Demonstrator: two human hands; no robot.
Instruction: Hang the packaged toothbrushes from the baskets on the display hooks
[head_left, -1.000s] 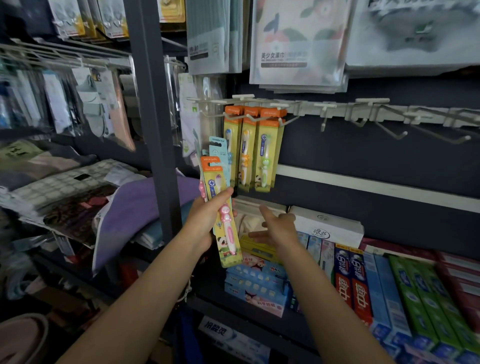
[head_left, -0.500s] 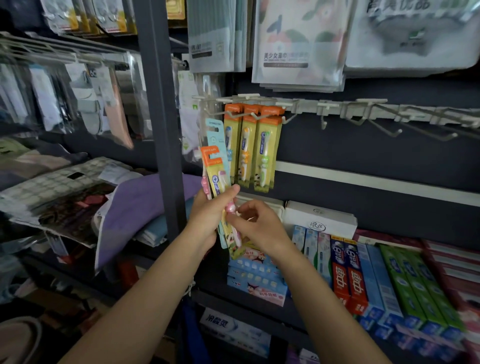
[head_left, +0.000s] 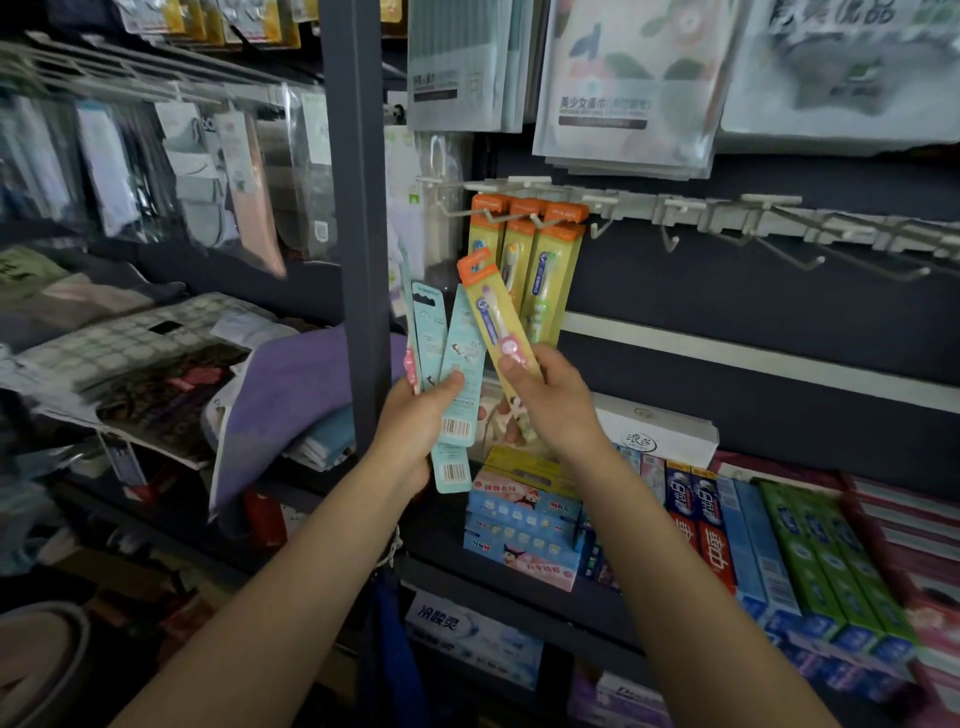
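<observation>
yellow pack lifted clear, hooks waiting at twelve o'clock

the right hand (head_left: 550, 402) is pinching the yellow toothbrush pack (head_left: 496, 332), its thumb pressing the pack's face low down and the other fingers curling behind. the pack is leaning, its long axis running from the palm up toward eleven o'clock, with the orange header and its hang hole at the far, upper end. the left hand (head_left: 421, 421) is gripping a fan of teal toothbrush packs (head_left: 457, 379), thumb lying across their fronts and fingers wrapping behind; these are standing nearly upright, barcodes at the bottom, and a pink-handled brush is showing at the fan's left edge.

from the right hand, the hanging yellow packs (head_left: 540, 260) are sitting near at twelve o'clock, three side by side on the display hooks (head_left: 670, 241), and the held pack's header is overlapping the lower part of the leftmost one. bare hooks are running off toward two o'clock along the white rail (head_left: 727, 213). the right hand is the nearer one to the hooks, so it is likely the one to do the hanging; the pack probably needs tipping upright and raising so its hole is facing a hook tip. toothpaste boxes (head_left: 727, 540) are lining the shelf at five o'clock. no basket is clearly identifiable.
</observation>
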